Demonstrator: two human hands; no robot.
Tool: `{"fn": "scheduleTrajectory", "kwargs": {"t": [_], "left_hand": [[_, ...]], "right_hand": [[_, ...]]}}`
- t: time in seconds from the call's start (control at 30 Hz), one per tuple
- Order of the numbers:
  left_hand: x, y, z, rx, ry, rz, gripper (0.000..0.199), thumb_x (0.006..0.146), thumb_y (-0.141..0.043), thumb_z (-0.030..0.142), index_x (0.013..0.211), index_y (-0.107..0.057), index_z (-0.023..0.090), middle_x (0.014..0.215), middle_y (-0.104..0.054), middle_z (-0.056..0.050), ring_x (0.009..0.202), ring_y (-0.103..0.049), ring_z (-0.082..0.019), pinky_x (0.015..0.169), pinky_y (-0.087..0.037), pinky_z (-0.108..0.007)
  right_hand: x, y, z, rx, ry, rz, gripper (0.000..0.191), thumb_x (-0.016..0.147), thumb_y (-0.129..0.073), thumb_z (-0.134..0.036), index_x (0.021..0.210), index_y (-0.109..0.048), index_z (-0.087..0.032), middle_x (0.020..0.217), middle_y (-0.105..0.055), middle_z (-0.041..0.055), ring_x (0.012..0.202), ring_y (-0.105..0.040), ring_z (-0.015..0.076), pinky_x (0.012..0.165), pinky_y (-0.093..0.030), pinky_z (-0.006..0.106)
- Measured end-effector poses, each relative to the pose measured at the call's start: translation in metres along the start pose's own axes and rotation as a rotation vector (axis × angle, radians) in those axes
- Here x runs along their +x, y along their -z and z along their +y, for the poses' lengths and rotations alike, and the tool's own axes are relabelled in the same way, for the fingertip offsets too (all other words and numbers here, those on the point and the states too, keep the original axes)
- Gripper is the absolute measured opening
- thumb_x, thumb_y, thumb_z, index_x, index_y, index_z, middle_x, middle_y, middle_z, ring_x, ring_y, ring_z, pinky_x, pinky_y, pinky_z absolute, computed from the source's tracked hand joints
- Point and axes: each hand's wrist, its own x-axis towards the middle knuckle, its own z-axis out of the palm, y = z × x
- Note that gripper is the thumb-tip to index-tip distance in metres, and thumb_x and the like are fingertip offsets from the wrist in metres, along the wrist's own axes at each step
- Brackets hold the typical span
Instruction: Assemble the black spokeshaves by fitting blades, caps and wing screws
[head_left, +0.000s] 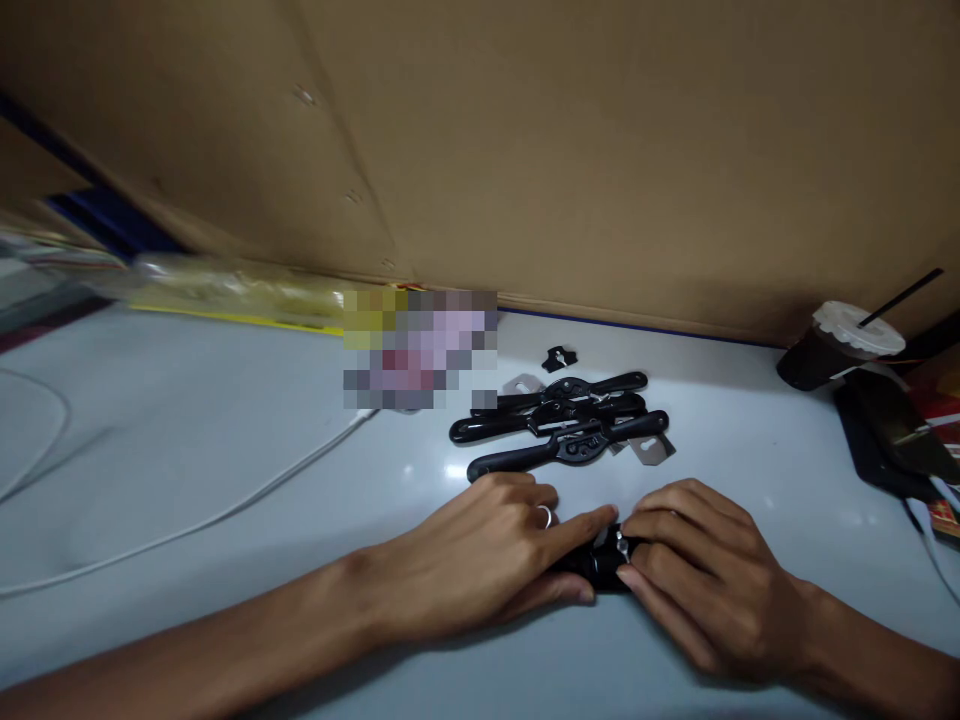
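Note:
A black spokeshave (604, 572) lies low over the table between my two hands, mostly covered by fingers. My left hand (499, 545), with a ring on one finger, is closed around its left part, index finger stretched along the top and thumb below. Bent fingers of my right hand (712, 585) press together on its right side, beside a small silver screw (622, 546). Just beyond lie several black spokeshaves: a near one (581, 445), a glossy middle one (487, 428) and a far one (622, 383). Flat metal blades (651, 448) lie by them.
A small black cap piece (559, 359) sits behind the spokeshaves. Back right stands a lidded drink cup (832, 345) with a straw, near a dark device (892, 430). A white cable (270, 485) crosses the left side toward a blurred patch. Plastic packaging (240, 290) lies along the cardboard wall (525, 150).

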Motion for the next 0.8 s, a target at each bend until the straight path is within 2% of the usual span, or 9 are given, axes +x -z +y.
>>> {"fn": "scheduleTrajectory", "kwargs": {"t": [0.17,0.37,0.47,0.5,0.57,0.7,0.8], "left_hand": [[-0.001,-0.001,0.0,-0.01,-0.001,0.004,0.049,0.108,-0.034,0.054,0.135,-0.056,0.019,0.072,-0.062,-0.001,0.058,-0.058,-0.018,0.053,-0.038,-0.029],[-0.002,-0.001,0.0,0.024,-0.013,0.017,0.047,0.108,-0.035,0.052,0.134,-0.055,0.019,0.07,-0.062,-0.001,0.056,-0.059,-0.019,0.053,-0.038,-0.031],[-0.002,-0.001,0.0,0.028,-0.016,0.016,0.046,0.108,-0.037,0.052,0.134,-0.056,0.019,0.07,-0.062,-0.001,0.056,-0.058,-0.02,0.053,-0.037,-0.031],[-0.002,-0.001,0.0,0.027,-0.014,0.009,0.046,0.107,-0.039,0.052,0.134,-0.056,0.019,0.07,-0.062,-0.001,0.056,-0.058,-0.02,0.053,-0.037,-0.031],[-0.001,-0.001,0.0,0.015,-0.006,-0.009,0.045,0.106,-0.044,0.053,0.134,-0.056,0.02,0.071,-0.062,-0.001,0.057,-0.058,-0.019,0.054,-0.036,-0.03],[-0.001,0.0,0.0,0.019,0.0,-0.027,0.044,0.105,-0.046,0.053,0.132,-0.057,0.02,0.071,-0.063,-0.001,0.057,-0.058,-0.019,0.054,-0.035,-0.029],[0.0,0.001,0.0,0.026,-0.01,-0.008,0.044,0.106,-0.044,0.053,0.132,-0.057,0.019,0.071,-0.063,-0.001,0.057,-0.058,-0.019,0.054,-0.036,-0.029]], "right_hand": [[0.0,-0.002,-0.002,0.078,0.1,-0.02,0.018,0.09,-0.051,-0.004,0.086,-0.067,-0.01,0.088,-0.074,0.0114,0.083,-0.062,0.0216,0.076,-0.054,0.038],[0.001,0.001,-0.003,0.035,0.102,0.002,0.022,0.091,-0.049,-0.003,0.08,-0.067,-0.011,0.068,-0.068,0.0059,0.067,-0.054,0.0176,0.066,-0.049,0.035],[0.001,0.003,-0.003,0.001,0.057,0.025,0.022,0.091,-0.051,-0.002,0.08,-0.067,-0.012,0.065,-0.065,0.0049,0.068,-0.054,0.0182,0.065,-0.048,0.034],[0.002,0.004,-0.002,0.044,-0.007,0.032,0.022,0.093,-0.05,-0.003,0.081,-0.067,-0.012,0.067,-0.066,0.0051,0.069,-0.056,0.0182,0.065,-0.048,0.034],[0.003,0.007,-0.001,0.262,-0.242,0.052,0.024,0.099,-0.048,-0.009,0.088,-0.07,-0.013,0.072,-0.069,0.005,0.071,-0.06,0.0171,0.064,-0.05,0.031],[0.006,0.011,0.006,1.037,-0.83,0.099,0.035,0.107,-0.044,-0.033,0.109,-0.075,-0.018,0.097,-0.079,0.0096,0.082,-0.071,0.017,0.067,-0.056,0.029],[0.008,0.009,0.012,1.422,-1.077,0.18,0.035,0.105,-0.05,-0.038,0.106,-0.078,-0.016,0.107,-0.079,0.0127,0.095,-0.074,0.0192,0.08,-0.058,0.031]]}}
